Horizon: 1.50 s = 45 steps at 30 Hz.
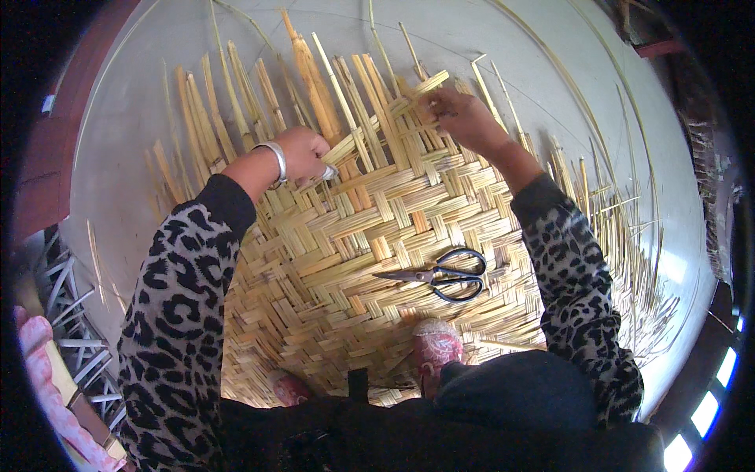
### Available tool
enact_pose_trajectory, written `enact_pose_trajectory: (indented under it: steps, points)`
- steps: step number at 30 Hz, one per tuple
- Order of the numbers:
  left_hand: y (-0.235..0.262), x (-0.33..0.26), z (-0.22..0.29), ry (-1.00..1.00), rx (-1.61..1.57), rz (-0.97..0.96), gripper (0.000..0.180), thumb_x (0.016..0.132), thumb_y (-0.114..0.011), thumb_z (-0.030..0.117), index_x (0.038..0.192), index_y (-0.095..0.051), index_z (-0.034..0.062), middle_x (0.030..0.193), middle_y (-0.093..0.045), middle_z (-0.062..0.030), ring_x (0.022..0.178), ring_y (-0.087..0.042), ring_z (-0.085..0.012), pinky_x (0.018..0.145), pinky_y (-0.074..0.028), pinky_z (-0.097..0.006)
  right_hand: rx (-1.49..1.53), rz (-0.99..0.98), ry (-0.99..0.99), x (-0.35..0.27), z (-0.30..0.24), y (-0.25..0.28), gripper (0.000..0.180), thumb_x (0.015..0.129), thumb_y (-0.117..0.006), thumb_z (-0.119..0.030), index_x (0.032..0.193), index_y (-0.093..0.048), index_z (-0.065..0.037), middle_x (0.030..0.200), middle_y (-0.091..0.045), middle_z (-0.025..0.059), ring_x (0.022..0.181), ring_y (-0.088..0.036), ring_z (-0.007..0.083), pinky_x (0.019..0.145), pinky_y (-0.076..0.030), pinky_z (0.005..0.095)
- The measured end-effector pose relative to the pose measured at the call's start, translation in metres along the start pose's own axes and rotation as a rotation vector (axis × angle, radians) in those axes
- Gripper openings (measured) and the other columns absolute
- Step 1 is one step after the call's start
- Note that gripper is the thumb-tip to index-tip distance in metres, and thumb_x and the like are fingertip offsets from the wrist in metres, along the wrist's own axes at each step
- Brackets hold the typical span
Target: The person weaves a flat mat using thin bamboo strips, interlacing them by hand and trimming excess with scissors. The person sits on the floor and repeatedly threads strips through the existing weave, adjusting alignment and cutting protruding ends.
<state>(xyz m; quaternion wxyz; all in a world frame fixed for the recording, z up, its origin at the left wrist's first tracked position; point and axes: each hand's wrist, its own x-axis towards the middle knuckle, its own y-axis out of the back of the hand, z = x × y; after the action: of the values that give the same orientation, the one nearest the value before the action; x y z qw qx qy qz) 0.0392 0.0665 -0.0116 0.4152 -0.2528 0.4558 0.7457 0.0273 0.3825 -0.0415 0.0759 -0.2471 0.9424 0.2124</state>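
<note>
A partly woven mat (346, 236) of split-cane strips spreads over the floor, its uncut ends fanning out at the far edge. My left hand (303, 153), with a silver bangle at the wrist, is closed at the far left part of the weave. A pale flat strip (393, 108) slants from there up to my right hand (464, 118). Bent fingers of my right hand pinch that strip near its far end; the fingertips are partly hidden. Scissors (440, 275) with black loop handles lie on the weave between my forearms, blades pointing left.
A wide orange-brown strip (313, 82) stands out beyond the far edge. Long thin strips (621, 228) splay along the right side on the pale floor (118, 204). My red-patterned shoes (438, 346) rest on the mat. A white slatted rack (79, 346) is at the left.
</note>
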Motion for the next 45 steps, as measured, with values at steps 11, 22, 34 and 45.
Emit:
enact_pose_trajectory:
  steps: [11,22,34,45]
  points:
    - [-0.002,0.004,-0.007,-0.103,-0.111,-0.045,0.016,0.079,-0.066,0.013,0.086,-0.065,-0.0012,0.062,-0.063,-0.0042,0.051,-0.061,-0.013,0.047,-0.048,-0.03,-1.012,-0.072,0.232,0.031,-0.033,-0.015,0.046,0.08,-0.072,-0.027,0.122,-0.061,-0.012,0.12,-0.063,0.0147,0.117,-0.056,0.0318,0.097,-0.045,0.0446]
    - [-0.011,-0.005,0.008,-0.108,0.241,0.211,0.028,0.076,-0.074,0.029,0.083,-0.069,0.003,0.07,-0.065,-0.0152,0.062,-0.063,-0.0301,0.058,-0.048,-0.04,-1.127,-0.458,0.073,0.056,-0.077,-0.005,0.039,0.073,-0.074,-0.023,0.109,-0.069,-0.009,0.096,-0.07,0.0131,0.092,-0.067,0.0348,0.078,-0.052,0.0448]
    - [-0.027,-0.01,0.006,-0.122,0.31,0.398,0.029,0.073,-0.073,0.03,0.085,-0.068,0.0043,0.081,-0.065,-0.0178,0.082,-0.063,-0.0377,0.071,-0.049,-0.046,-0.861,-0.683,-0.135,0.07,-0.07,-0.004,0.044,0.08,-0.067,-0.024,0.119,-0.064,-0.003,0.095,-0.071,0.0139,0.086,-0.07,0.0272,0.078,-0.054,0.0411]
    - [0.0,0.003,-0.002,-0.17,0.125,0.108,0.03,0.072,-0.073,0.031,0.072,-0.064,0.003,0.057,-0.062,-0.0089,0.049,-0.059,-0.0196,0.05,-0.044,-0.035,-0.73,-0.694,-0.054,0.066,-0.069,0.001,0.029,0.086,-0.065,-0.026,0.104,-0.068,-0.003,0.075,-0.071,0.0097,0.068,-0.068,0.0229,0.068,-0.053,0.0377]
